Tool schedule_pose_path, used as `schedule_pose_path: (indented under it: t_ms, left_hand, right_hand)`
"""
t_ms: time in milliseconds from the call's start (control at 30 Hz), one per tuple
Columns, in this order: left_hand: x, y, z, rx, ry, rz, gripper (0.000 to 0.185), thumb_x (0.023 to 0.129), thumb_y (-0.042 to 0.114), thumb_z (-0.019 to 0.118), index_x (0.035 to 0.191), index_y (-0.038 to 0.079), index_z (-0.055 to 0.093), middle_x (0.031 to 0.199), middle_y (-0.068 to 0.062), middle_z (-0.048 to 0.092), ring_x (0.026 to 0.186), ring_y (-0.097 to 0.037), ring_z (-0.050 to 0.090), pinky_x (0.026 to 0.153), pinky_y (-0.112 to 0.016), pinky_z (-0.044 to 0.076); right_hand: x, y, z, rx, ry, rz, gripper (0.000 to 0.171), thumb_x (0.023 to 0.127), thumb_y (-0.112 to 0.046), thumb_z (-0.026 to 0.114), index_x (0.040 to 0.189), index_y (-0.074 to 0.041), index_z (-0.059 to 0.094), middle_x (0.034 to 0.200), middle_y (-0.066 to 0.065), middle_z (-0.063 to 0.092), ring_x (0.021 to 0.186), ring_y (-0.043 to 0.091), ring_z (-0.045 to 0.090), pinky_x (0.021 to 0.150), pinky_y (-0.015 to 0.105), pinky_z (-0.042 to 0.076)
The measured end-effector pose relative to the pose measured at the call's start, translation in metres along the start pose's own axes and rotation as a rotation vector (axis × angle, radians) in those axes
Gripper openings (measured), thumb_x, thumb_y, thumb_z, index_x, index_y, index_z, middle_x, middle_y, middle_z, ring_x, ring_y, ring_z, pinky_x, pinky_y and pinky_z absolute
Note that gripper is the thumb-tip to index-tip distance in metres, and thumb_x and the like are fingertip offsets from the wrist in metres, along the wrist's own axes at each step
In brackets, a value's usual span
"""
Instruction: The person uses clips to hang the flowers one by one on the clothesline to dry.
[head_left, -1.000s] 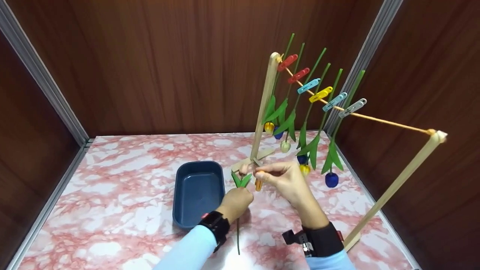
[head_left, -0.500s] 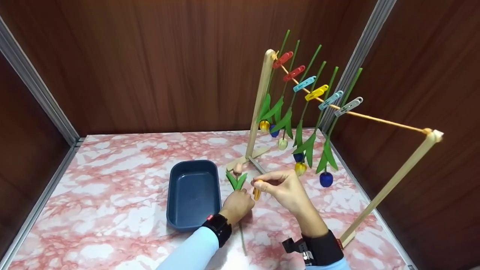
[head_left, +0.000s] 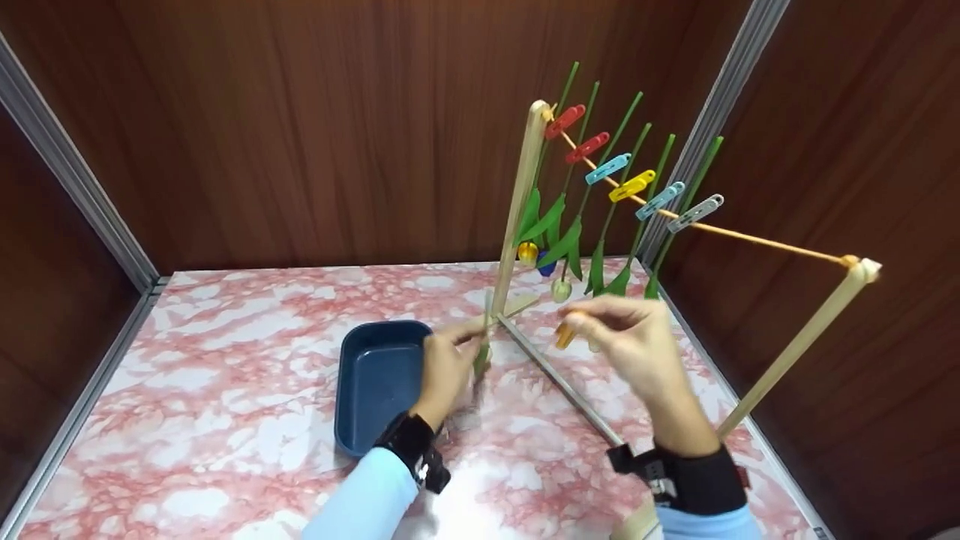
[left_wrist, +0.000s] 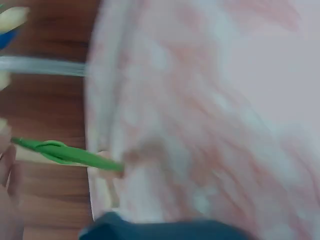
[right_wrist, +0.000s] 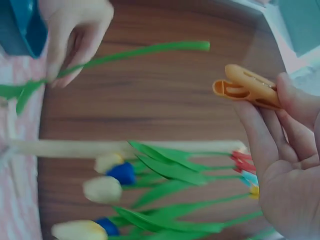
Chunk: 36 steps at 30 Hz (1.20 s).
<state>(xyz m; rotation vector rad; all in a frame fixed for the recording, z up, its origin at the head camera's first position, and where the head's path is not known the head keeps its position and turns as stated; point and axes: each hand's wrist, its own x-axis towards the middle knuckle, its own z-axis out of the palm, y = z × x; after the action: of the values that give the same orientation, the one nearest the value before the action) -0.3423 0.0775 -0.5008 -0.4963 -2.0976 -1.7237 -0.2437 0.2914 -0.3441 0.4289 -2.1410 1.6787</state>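
Observation:
My left hand (head_left: pixel 444 371) pinches the green stem of an artificial tulip (right_wrist: pixel 165 47) between thumb and fingers. The cut end of the stem points up and the green leaves (left_wrist: pixel 65 153) hang below the fingers; motion blurs the bloom. To the right, my right hand (head_left: pixel 637 345) holds an orange clothespin (right_wrist: pixel 250 87) between thumb and fingertips. Behind it, several tulips (right_wrist: pixel 102 189) hang bloom-down from a cord (head_left: pixel 772 243), each stem clipped by a clothespin; red, light blue, yellow and grey ones (head_left: pixel 632 186) show.
Wooden posts (head_left: pixel 519 210) at either end carry the cord, with a grey bar (head_left: pixel 559 379) along the table between them. A dark blue basin (head_left: pixel 341 405) stands left of my left hand. Brown panels (head_left: pixel 337 135) enclose the marbled table (head_left: pixel 225 390).
My left hand has raised the tulip and turned it over, so its stem now points up and its bloom down. My right hand has moved right and slightly up with the clothespin.

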Motion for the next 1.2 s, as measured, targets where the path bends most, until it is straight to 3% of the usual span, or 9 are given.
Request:
schedule_pose_path:
  t_ms: [67,133,333,467,600,767,967,1100,1200]
  left_hand:
    - [0.009,0.01,-0.003,-0.106,0.085,-0.032,0.017,0.09,-0.01,0.079,0.104,-0.001,0.082,0.1,-0.015,0.08,0.091,-0.029,0.079,0.081,-0.031,0.064]
    - [0.015,0.024,-0.005,-0.18,0.108,-0.034,0.015,0.09,-0.007,0.081,0.104,-0.003,0.082,0.1,-0.015,0.079,0.091,-0.029,0.079,0.083,-0.029,0.063]
    - [0.026,0.072,0.008,-0.354,0.064,0.008,0.019,0.089,-0.006,0.082,0.107,-0.005,0.08,0.105,-0.02,0.079,0.094,-0.036,0.078,0.082,-0.032,0.064]
    - [0.031,0.11,0.028,-0.403,-0.019,0.009,0.022,0.088,-0.002,0.084,0.109,-0.001,0.081,0.107,-0.017,0.08,0.092,-0.024,0.079,0.081,-0.031,0.064]
    - [0.034,0.144,0.054,-0.413,-0.133,0.059,0.023,0.089,0.0,0.084,0.112,0.001,0.081,0.107,-0.009,0.081,0.091,-0.01,0.077,0.084,-0.03,0.064]
    - [0.035,0.178,0.089,-0.413,-0.272,0.059,0.023,0.09,0.001,0.083,0.113,0.002,0.081,0.106,-0.005,0.082,0.087,0.0,0.073,0.082,-0.025,0.063]
    - [0.041,0.202,0.12,-0.344,-0.321,0.062,0.02,0.094,0.005,0.082,0.114,0.003,0.082,0.106,-0.005,0.082,0.082,0.01,0.068,0.079,-0.018,0.06]
    - [0.042,0.208,0.133,-0.339,-0.328,-0.02,0.018,0.093,0.005,0.083,0.112,0.006,0.083,0.102,0.0,0.082,0.081,0.01,0.067,0.075,-0.014,0.058]
    - [0.044,0.212,0.141,-0.334,-0.323,-0.049,0.017,0.093,0.004,0.083,0.11,0.007,0.083,0.101,0.002,0.082,0.083,0.008,0.067,0.076,-0.013,0.057]
  right_hand:
    - [0.005,-0.007,-0.007,-0.025,0.044,-0.028,0.006,0.091,0.006,0.08,0.096,0.003,0.083,0.089,0.015,0.08,0.075,0.019,0.076,0.065,0.024,0.06]
    - [0.01,-0.015,-0.014,-0.058,0.088,-0.058,0.006,0.092,0.003,0.08,0.097,0.001,0.084,0.09,0.014,0.081,0.076,0.019,0.076,0.066,0.024,0.059]
    - [0.019,-0.042,-0.033,-0.116,0.196,-0.148,0.007,0.094,-0.001,0.081,0.1,0.003,0.083,0.094,0.014,0.081,0.082,0.017,0.076,0.074,0.023,0.059]
    - [0.021,-0.073,-0.05,-0.092,0.376,-0.187,0.012,0.091,0.001,0.082,0.1,0.01,0.081,0.091,0.012,0.081,0.083,0.015,0.074,0.074,0.021,0.055]
    - [0.023,-0.109,-0.061,-0.032,0.588,-0.212,0.009,0.089,0.006,0.081,0.095,0.012,0.08,0.087,0.011,0.081,0.081,0.016,0.074,0.073,0.02,0.053]
    - [0.029,-0.135,-0.068,-0.027,0.737,-0.211,0.003,0.088,0.01,0.08,0.09,0.011,0.08,0.081,0.01,0.079,0.069,0.015,0.073,0.065,0.018,0.055]
    - [0.042,-0.144,-0.072,-0.338,0.78,-0.11,0.005,0.094,-0.003,0.078,0.097,-0.001,0.083,0.078,-0.01,0.076,0.068,0.005,0.072,0.063,0.014,0.052]
    - [0.05,-0.14,-0.076,-0.517,0.753,-0.005,0.007,0.098,-0.011,0.077,0.101,-0.008,0.082,0.072,-0.028,0.066,0.066,-0.008,0.067,0.065,0.012,0.047]
    - [0.053,-0.136,-0.081,-0.616,0.725,0.089,0.01,0.1,-0.018,0.075,0.105,-0.01,0.081,0.069,-0.035,0.059,0.067,-0.012,0.063,0.068,0.013,0.045]
